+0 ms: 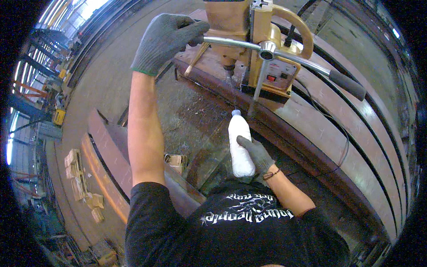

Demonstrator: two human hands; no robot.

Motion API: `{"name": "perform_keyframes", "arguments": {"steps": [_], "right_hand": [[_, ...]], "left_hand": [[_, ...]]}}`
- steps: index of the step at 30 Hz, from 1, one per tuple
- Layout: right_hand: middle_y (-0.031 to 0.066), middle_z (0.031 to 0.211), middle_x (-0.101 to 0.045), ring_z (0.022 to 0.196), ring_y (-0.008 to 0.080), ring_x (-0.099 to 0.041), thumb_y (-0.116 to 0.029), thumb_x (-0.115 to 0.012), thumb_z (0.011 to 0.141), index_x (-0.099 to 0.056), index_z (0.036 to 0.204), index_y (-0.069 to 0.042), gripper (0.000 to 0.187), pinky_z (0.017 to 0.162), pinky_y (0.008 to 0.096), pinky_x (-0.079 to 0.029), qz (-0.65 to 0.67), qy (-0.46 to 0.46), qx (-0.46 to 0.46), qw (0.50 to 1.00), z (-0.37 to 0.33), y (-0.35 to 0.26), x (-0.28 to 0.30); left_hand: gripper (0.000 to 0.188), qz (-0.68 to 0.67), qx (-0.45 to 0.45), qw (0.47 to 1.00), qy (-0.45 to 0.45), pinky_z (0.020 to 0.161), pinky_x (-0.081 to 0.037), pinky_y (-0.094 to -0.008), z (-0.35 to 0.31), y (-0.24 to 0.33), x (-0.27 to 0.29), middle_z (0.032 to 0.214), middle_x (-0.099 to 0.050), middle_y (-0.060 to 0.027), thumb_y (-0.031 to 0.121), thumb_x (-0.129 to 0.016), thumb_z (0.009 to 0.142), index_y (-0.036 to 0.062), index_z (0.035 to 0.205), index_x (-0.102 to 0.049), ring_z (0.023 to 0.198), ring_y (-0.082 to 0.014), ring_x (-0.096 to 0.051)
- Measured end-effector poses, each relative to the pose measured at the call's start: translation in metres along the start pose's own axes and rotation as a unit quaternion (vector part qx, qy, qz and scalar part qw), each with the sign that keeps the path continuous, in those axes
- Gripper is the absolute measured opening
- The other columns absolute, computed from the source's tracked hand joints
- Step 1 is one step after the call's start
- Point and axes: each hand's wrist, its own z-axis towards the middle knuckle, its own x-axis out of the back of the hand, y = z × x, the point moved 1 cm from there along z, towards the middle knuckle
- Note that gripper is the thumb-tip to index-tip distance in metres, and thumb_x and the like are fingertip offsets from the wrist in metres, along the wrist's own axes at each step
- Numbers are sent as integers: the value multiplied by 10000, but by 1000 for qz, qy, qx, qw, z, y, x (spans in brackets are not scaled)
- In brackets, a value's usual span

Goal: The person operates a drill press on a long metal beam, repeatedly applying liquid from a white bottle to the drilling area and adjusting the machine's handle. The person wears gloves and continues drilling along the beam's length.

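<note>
My left hand (165,41), in a grey knit glove, is closed around the end of a chrome feed lever (233,42) on a tan magnetic drill press (262,53). The lever's hub sits on the drill's side, and another arm with a black grip (348,84) points right. In my gloved right hand (257,153) is a white plastic squeeze bottle (240,144), its blue cap (235,112) tilted up toward the drill. A thin stream of liquid runs between the cap and the drill's cutter (228,67), which is over the steel beam.
The drill stands on a long rusty steel beam (289,120), with more beams side by side to the right. A black cable (329,116) lies across them. A wooden-handled brush (195,58) lies by the drill. Wood blocks (76,173) and an orange-edged beam (103,171) are at left.
</note>
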Motion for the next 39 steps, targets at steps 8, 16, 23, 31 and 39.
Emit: {"name": "perform_keyframes", "arguments": {"steps": [8,16,23,31,39], "right_hand": [[74,904,-729,697,187,-689,-457,-755,912,-696,1106,-8,492,642,346,-573,-45,43,10,998,2,0,2],[79,893,-736,715,194,-707,-477,-755,906,-715,1068,-5,500,636,351,-577,-76,59,21,995,5,3,4],[78,951,-724,741,179,-697,-444,-737,932,-669,1163,-4,501,662,340,-584,-30,30,9,999,3,4,7],[76,1062,-704,845,167,-689,-396,-712,960,-598,1304,17,549,734,332,-585,-65,16,-12,998,1,-3,8],[68,1101,-686,888,161,-665,-397,-726,954,-569,1329,9,574,774,328,-566,-75,0,60,995,13,9,19]], "left_hand": [[457,5,11,1000,-13,576,-491,-281,0,3,0,709,-698,-21,491,-682,962,70,801,-765,630,-99,-608],[433,-12,17,1000,-11,588,-505,-273,0,-4,-4,732,-716,-22,470,-681,969,68,837,-775,655,-97,-630],[425,-35,17,999,-3,592,-503,-269,0,-7,-8,744,-722,-20,468,-685,966,72,846,-778,665,-95,-632],[425,-40,25,999,-2,583,-489,-270,1,-8,-11,739,-733,-38,459,-705,938,46,903,-800,651,-95,-631],[370,-61,41,997,22,588,-508,-275,3,-4,-11,746,-745,-49,366,-697,958,10,942,-798,626,-102,-631]]}}
